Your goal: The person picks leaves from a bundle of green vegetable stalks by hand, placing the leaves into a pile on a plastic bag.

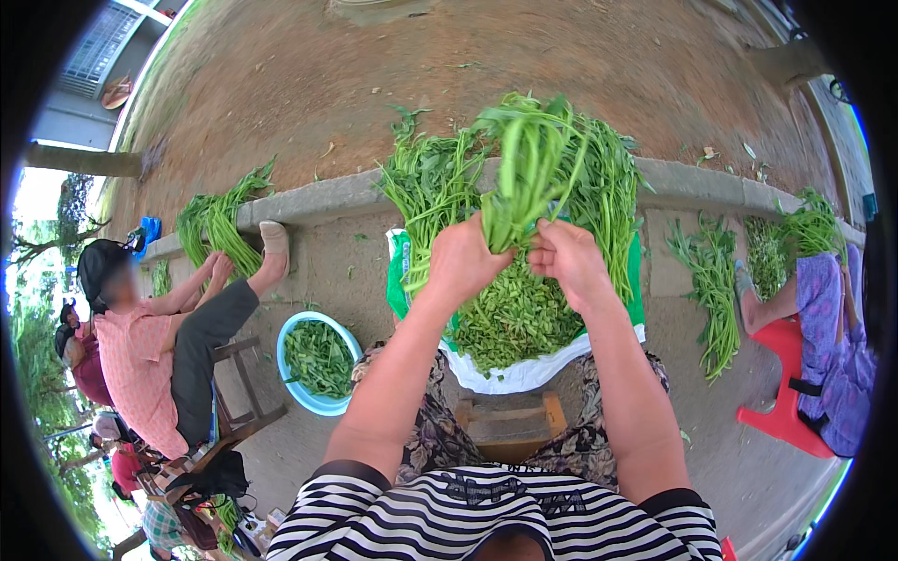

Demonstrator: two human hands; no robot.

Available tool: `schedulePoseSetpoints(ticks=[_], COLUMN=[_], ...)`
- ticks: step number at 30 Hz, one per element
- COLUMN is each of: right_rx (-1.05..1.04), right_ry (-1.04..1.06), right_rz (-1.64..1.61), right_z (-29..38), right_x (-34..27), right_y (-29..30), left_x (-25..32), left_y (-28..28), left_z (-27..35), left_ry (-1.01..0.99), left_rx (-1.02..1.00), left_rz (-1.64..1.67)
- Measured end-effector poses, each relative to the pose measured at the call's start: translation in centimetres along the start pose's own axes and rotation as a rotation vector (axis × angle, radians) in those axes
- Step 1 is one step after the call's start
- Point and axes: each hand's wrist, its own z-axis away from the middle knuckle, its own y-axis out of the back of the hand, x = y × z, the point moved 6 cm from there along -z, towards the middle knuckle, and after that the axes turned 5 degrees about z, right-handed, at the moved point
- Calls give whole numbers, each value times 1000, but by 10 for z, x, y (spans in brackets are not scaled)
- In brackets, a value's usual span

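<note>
My left hand [468, 258] is closed around the lower stems of a bundle of leafy green vegetables [523, 161], whose leafy ends point away from me. Close beside it, my right hand [570, 261] has its fingers bent at the stem ends; whether it grips a stem is hidden. Below both hands lies a heap of short cut green pieces [515, 319] on a green and white woven sack [501, 379]. Long-stemmed greens lie on either side of the heap, one pile at the left [438, 179] and another at the right [610, 203].
A blue basin [284, 372] of leaves stands left of my legs. A concrete curb [316, 193] runs beyond the sack. One seated person handles greens at the left; another sits on a red plastic stool [779, 393] at the right, near loose greens [715, 301]. A wooden stool [515, 449] shows beneath me.
</note>
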Motion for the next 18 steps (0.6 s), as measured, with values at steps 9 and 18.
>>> schedulePoseSetpoints(ticks=[9, 18], right_rx=[-189, 80], right_ry=[207, 167], right_rz=[648, 1177], right_z=[5, -10], right_x=[1, 12], right_y=[-3, 11], left_x=[-9, 2], left_y=[-32, -65], left_z=[15, 42], left_ry=[-159, -323], left_rx=[-121, -152], left_rz=[-755, -767])
